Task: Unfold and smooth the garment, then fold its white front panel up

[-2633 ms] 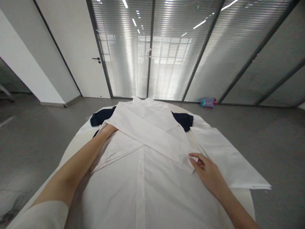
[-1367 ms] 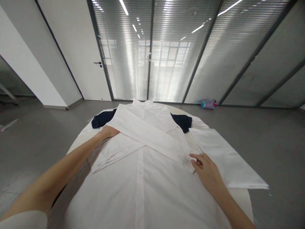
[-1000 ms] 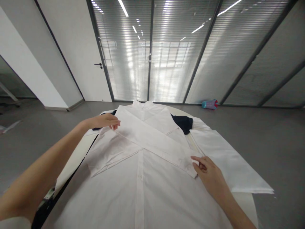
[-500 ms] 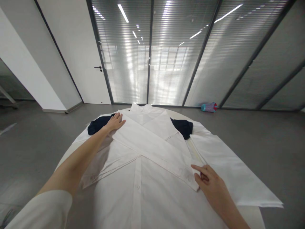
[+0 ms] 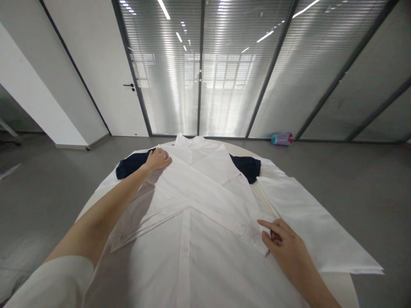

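Observation:
A white button-up shirt (image 5: 205, 188) lies front up, its two sleeves crossed over the chest and its collar at the far end. My left hand (image 5: 157, 159) rests at its left shoulder, fingers bent and closed on the fabric. Beside the cuff on the lower right is my right hand (image 5: 287, 244), index finger stretched out and thumb apart, the other fingers curled. Nothing shows between that finger and thumb. Dark navy cloth (image 5: 133, 165) sticks out beyond the left shoulder, and another navy piece (image 5: 246, 167) beyond the right one.
More folded white cloth (image 5: 314, 226) lies to the right and overhangs the edge of the pale round table (image 5: 340, 288). On the grey floor by the glass partition is a blue and red patterned object (image 5: 281, 139). A white door (image 5: 105, 77) stands at the back left.
My left hand has gone from lying flat to curling its fingers at the shirt's shoulder, shifting slightly right. My right hand stays by the cuff. The view has tilted slightly.

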Available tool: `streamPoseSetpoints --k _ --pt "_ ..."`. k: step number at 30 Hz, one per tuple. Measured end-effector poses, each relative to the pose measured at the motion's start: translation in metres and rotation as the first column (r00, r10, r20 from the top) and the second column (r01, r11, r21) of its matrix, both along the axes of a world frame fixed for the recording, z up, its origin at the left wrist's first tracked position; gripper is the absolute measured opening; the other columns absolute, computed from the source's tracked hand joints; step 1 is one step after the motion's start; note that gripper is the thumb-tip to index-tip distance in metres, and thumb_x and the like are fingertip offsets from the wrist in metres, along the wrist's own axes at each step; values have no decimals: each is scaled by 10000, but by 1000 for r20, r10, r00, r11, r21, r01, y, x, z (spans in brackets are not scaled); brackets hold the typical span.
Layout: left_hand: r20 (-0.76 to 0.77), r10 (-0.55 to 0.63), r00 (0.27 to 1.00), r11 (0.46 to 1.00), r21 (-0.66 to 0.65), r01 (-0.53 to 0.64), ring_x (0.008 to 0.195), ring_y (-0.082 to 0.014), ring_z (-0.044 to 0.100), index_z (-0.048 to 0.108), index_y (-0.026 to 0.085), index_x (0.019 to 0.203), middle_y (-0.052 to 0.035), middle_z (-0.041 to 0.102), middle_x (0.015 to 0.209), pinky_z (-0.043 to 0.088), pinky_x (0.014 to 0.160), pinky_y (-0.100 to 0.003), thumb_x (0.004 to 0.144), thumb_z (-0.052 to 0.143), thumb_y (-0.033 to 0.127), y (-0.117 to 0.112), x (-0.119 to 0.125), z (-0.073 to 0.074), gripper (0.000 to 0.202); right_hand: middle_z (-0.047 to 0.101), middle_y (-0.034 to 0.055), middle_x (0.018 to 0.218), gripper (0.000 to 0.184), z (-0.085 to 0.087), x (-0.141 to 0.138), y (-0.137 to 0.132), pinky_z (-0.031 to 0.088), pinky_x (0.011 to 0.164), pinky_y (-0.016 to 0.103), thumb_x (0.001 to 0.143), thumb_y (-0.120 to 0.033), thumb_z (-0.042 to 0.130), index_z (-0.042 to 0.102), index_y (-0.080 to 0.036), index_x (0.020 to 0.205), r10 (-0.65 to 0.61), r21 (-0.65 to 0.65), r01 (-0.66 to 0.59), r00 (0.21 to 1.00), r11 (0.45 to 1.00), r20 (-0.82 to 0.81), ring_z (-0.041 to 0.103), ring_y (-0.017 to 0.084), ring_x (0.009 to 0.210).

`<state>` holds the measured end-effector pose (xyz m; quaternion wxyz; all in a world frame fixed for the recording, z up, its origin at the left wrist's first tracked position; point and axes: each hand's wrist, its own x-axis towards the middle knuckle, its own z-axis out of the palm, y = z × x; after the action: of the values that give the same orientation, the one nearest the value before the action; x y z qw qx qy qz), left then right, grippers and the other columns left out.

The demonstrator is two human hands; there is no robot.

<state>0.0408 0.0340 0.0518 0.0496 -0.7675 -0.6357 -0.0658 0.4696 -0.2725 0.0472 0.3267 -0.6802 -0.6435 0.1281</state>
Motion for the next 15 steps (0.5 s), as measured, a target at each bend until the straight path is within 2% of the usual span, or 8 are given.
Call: streamPoseSetpoints --k 3,6,10,15 --pt "33 -46 998 999 9 46 1493 -341 228 429 201 1479 -166 314 1599 202 1176 -522 974 354 593 -6 23 -5 644 544 16 676 378 0 0 0 481 569 283 793 -383 494 777 -197 964 -2 -15 2 1000 1000 7 543 146 539" --pt "45 -81 996 995 -46 83 1492 -377 221 361 237 1536 -158 282 1618 184 1166 -560 983 303 628 -10 37 -14 679 542 17 688 402 -3 0 -1 484 586 291 799 -388 482 780 -188 981 -18 -17 19 999 1000 29 547 147 547" --pt "34 -73 997 995 -72 75 1489 -389 226 329 229 1560 -172 274 1619 173 1169 -555 986 276 636 -10 40 -21 705 551 20 703 387 -10 3 -1 489 622 297 821 -376 490 778 -198 1006 -22 -5 22 999 1000 48 552 154 576" --pt "39 -89 995 994 -61 91 1491 -366 234 351 265 1547 -128 283 1624 182 1173 -540 988 272 637 -11 32 -18 676 558 23 704 367 -12 5 -1 492 634 298 822 -353 499 780 -206 1008 -15 -3 15 997 1000 76 559 160 594"
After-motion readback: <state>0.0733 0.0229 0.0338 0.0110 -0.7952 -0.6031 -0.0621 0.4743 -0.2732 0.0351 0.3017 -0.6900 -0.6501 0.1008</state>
